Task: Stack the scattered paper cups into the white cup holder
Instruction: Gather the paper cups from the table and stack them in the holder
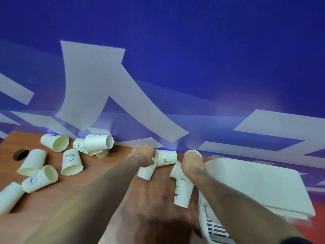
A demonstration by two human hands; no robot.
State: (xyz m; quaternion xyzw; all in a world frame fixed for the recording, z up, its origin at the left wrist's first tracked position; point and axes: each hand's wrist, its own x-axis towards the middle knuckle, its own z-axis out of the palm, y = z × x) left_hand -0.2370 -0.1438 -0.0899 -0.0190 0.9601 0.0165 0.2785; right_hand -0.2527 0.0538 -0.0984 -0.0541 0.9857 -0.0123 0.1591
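barely begun: most paper cups [69,162] lie scattered toward the table's [98,175] left edge. the left hand [143,155] grips one cup, the right hand [192,163] another near the far edge; the white cup holder [213,229] sits at the near right corner.

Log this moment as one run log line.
left hand: gripping a cup | right hand: holding a cup | "Hi" cup between hands | other cups scattered on table

White paper cups [72,162] — toppled, scattered — beside white cup holder [213,228]
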